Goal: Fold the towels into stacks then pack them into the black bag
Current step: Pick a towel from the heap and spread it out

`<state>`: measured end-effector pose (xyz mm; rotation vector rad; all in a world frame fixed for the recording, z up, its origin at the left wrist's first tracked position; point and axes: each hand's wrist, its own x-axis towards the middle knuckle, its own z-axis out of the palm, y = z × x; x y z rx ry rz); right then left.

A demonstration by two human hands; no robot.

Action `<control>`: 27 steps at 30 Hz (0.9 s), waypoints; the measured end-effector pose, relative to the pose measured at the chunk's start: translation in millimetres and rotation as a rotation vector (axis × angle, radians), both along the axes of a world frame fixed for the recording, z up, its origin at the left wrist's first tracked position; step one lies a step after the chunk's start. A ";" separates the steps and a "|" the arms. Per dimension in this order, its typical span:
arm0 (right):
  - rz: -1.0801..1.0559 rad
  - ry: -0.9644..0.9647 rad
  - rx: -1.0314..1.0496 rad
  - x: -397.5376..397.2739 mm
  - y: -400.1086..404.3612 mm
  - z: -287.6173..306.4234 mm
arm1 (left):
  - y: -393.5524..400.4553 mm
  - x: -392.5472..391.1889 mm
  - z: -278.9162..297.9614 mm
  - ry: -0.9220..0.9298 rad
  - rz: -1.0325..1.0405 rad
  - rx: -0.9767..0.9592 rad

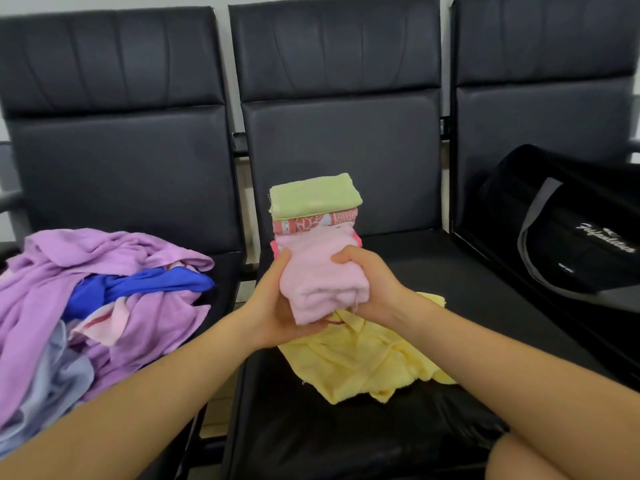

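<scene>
Both hands are clamping a folded pink towel (pixel 323 278) at centre frame: left hand (pixel 273 306) is cupping it from below & the side w/ thumb up along its left edge, right hand (pixel 367 282) is curling fingers over its right side. The towel is being held in the air, just in front of a short stack of folded towels (pixel 313 206) (lime green on top, red-patterned one under it) on the middle black seat (pixel 450 271).

To do this well: keep the fold pinched, set it down square on the stack, edges lined up.

An unfolded yellow towel (pixel 363 362) is lying below the hands. A heap of unfolded purple, blue & pale towels (pixel 104 306) is sitting on the left seat. The black bag (pixel 571 230) is resting on the right seat, well apart; white script on it is too blurred to read.
</scene>
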<state>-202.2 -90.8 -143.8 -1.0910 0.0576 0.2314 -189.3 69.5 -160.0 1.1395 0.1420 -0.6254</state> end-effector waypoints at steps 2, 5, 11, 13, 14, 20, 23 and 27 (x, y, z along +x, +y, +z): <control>0.083 -0.009 0.057 1.1 -5.6 -2.0 | -2.4 -1.2 11.6 -0.072 0.078 -0.077; 0.193 0.014 0.032 -6.4 0.3 -3.1 | -9.8 5.2 19.8 -0.120 0.264 -0.063; 0.048 0.128 0.209 -5.0 16.6 -15.9 | -14.4 32.6 27.7 -0.373 0.727 0.133; 0.046 0.160 0.294 -2.4 16.7 -14.4 | -20.9 33.1 29.1 -0.414 0.716 0.078; 0.053 0.169 0.320 -1.2 16.0 -12.2 | -24.8 35.2 26.9 -0.429 0.690 0.047; -0.107 0.214 0.190 37.3 -3.3 -8.1 | -28.6 61.5 23.0 -0.580 0.575 0.006; -0.286 0.073 -0.104 76.4 -19.3 4.9 | -22.4 91.1 29.6 -0.656 0.610 0.151; -0.439 -0.358 -0.512 131.0 -28.2 42.0 | -22.7 128.0 48.8 -0.872 0.637 0.308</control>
